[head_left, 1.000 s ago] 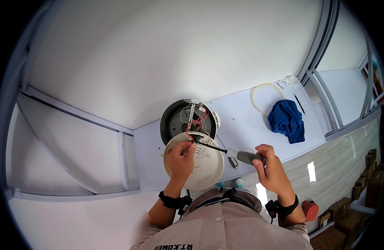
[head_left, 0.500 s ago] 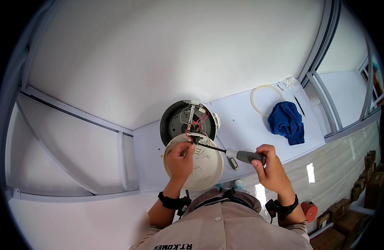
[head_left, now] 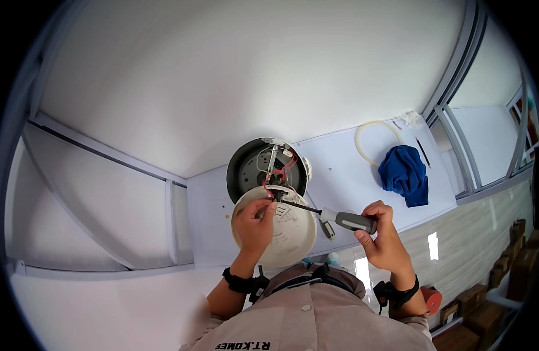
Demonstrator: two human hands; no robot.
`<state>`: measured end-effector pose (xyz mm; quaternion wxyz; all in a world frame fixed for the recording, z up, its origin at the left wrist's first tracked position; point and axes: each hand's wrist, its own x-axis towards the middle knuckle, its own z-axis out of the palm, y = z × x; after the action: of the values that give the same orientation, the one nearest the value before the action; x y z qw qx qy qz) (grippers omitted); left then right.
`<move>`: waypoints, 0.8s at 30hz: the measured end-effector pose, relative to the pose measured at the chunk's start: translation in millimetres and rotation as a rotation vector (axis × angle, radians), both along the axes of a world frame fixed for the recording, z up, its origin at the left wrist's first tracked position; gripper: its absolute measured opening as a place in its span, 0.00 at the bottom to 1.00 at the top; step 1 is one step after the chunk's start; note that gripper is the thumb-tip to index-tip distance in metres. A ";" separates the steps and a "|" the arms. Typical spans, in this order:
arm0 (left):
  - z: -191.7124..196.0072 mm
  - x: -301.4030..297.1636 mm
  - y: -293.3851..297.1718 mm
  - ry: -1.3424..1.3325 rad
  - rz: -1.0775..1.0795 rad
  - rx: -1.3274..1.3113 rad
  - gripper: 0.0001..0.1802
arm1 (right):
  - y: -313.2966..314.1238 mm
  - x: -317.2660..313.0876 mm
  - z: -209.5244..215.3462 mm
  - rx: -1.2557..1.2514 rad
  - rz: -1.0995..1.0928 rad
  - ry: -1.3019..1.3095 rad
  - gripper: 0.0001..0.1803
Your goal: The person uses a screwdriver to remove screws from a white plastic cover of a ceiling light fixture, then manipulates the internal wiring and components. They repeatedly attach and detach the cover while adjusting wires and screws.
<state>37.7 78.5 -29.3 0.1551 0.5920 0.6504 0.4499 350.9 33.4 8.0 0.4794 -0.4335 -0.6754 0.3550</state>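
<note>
My right hand [head_left: 381, 237] is closed round the grey handle of a screwdriver [head_left: 343, 219]. Its dark shaft points left, the tip against a small black fitting [head_left: 277, 195] at the top edge of a round off-white plastic cover [head_left: 288, 234]. Over the cover's left part, my left hand [head_left: 255, 228] is closed, thumb and fingers pinched beside the fitting; what lies between them is hidden. Behind the cover an opened round appliance housing [head_left: 246, 175], dark inside, lies with its hollow side showing. Red wires [head_left: 277, 174] run from it to the fitting.
A crumpled blue cloth [head_left: 403, 172] lies on the white table [head_left: 339, 181] at the right, near a pale hose loop [head_left: 357, 140] and a thin black stick [head_left: 422, 151]. A small grey-green tool [head_left: 327, 230] lies just right of the cover. White panels stand behind and left.
The screwdriver handle has turned in my right hand, now showing a lighter strip. Its tip stays at the fitting, and my left hand keeps its hold. The whole view has shifted slightly.
</note>
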 end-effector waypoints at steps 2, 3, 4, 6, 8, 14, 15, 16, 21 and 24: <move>-0.4 0.4 -1.1 0.032 0.015 0.007 0.09 | 0.2 2.0 9.0 0.001 -0.058 -0.139 0.22; -2.7 -0.4 -0.7 0.037 0.007 0.031 0.09 | 1.3 1.2 9.8 -0.008 -0.057 -0.172 0.20; -6.8 -2.1 0.3 0.041 -0.001 0.054 0.09 | 3.3 -0.2 10.4 -0.017 -0.057 -0.206 0.18; -6.7 -1.5 1.0 0.028 0.002 0.058 0.08 | 4.9 -2.0 10.6 -0.104 -0.070 -0.223 0.16; -0.1 3.3 1.2 -0.008 0.023 0.017 0.07 | 5.3 -3.4 11.1 -0.260 -0.099 -0.191 0.15; -1.5 1.4 1.6 0.081 0.047 0.086 0.07 | 6.1 -4.1 16.1 -0.207 0.024 -0.026 0.20; -2.9 0.1 0.9 0.052 0.047 0.090 0.07 | 6.8 -2.5 8.8 -0.153 0.045 -0.022 0.22; -5.5 -1.6 1.2 0.020 0.044 0.095 0.07 | 8.3 0.8 0.5 -0.099 0.063 -0.020 0.23; 0.9 3.1 0.2 -0.051 0.046 0.070 0.07 | 6.7 1.8 -3.1 -0.023 0.009 -0.064 0.21; -5.4 0.4 0.2 0.019 0.049 0.072 0.06 | 8.4 -0.8 3.6 -0.029 -0.080 -0.171 0.14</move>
<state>38.1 78.7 -34.7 0.1163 0.5853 0.6495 0.4712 350.0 41.8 11.6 0.4277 -0.4957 -0.6907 0.3071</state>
